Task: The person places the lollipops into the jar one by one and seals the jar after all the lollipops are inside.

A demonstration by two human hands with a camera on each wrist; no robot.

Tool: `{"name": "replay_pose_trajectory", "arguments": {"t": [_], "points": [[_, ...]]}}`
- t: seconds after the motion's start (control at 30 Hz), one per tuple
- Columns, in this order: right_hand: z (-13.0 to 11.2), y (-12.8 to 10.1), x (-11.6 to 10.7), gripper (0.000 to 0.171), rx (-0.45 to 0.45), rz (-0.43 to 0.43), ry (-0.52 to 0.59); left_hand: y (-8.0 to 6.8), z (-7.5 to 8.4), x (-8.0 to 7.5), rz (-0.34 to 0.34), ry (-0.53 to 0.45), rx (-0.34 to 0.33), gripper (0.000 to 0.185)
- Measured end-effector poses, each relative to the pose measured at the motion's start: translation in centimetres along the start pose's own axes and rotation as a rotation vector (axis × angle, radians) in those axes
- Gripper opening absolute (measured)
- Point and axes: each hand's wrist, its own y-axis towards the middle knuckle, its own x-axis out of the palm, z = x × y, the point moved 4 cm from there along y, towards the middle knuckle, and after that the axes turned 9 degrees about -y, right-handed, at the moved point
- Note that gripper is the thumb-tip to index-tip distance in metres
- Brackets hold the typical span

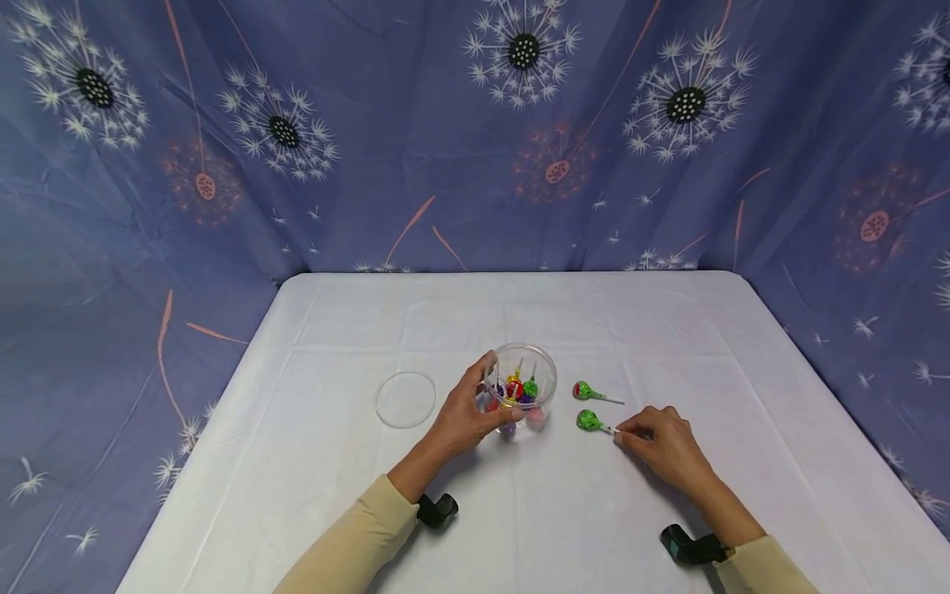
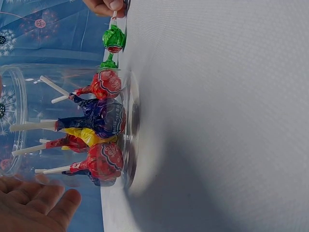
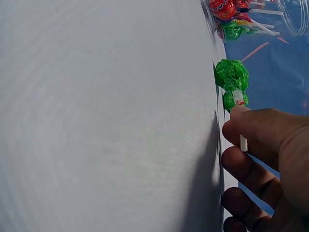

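Observation:
A clear plastic jar (image 1: 547, 394) holds several lollipops in red, purple, yellow and green wrappers; their white sticks point up in the head view. My left hand (image 1: 466, 415) grips the jar round its side, thumb toward me. In the left wrist view, purple (image 2: 104, 117) and red lollipops (image 2: 105, 161) rest near the jar's bottom. Right of the jar, my right hand (image 1: 665, 447) pinches the stick of a green lollipop (image 1: 589, 421) between thumb and fingertips. Its green wrapper (image 3: 231, 73) also shows in the right wrist view. A second green lollipop (image 1: 583, 390) lies just beyond it.
Left of the jar, a clear ring-shaped lid (image 1: 405, 399) lies flat on the white-covered table (image 1: 334, 503). A blue curtain with dandelion prints (image 1: 416, 140) hangs round the table's back and sides. Each wrist wears a black camera mount (image 1: 438, 511).

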Motion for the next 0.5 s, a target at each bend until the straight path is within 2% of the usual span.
{"name": "replay_pose_trajectory", "arguments": {"t": [0.23, 0.5], "points": [[-0.4, 0.0, -0.6, 0.006, -0.001, 0.064, 0.005, 0.0, 0.1, 0.0, -0.001, -0.006, -0.004, 0.096], [-1.9, 0.9, -2.7, 0.005, -0.032, 0.143, 0.022, 0.0, 0.1, 0.0, 0.000, -0.006, -0.013, 0.095]]}}
